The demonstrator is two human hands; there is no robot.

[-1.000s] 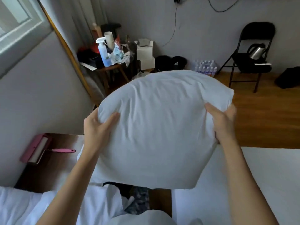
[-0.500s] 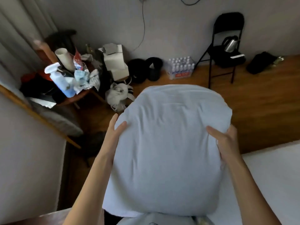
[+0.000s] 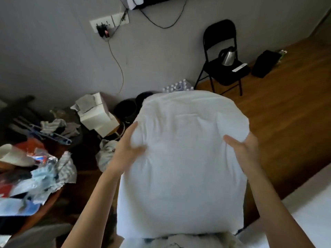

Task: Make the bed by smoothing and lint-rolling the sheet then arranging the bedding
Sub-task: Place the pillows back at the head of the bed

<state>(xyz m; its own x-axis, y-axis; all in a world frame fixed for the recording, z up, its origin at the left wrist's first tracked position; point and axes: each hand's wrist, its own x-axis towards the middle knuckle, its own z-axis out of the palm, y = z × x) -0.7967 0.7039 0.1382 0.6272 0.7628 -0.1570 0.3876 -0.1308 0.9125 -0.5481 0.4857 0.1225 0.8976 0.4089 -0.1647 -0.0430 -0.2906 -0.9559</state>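
Head view shows a white pillow [image 3: 186, 158] held up in front of the person, above the wooden floor [image 3: 286, 122] and clear of the bed [image 3: 304, 212] at lower right. Left hand [image 3: 127, 153] grips its left edge, thumb pressed into the fabric; right hand [image 3: 245, 149] grips the right edge, fingers [image 3: 232, 142] curled onto it. Behind stand a black folding chair [image 3: 222, 51] with a kettle [image 3: 228, 55] and a cluttered desk [image 3: 35, 176] at left.

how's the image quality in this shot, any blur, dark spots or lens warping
Head view: wide-angle warping tilts the wall and the folding chair; the left hand and right hand gripping the white pillow are smeared with motion blur; the cluttered table at left lies dim and soft; the pillow is brightest, its folds washed out.
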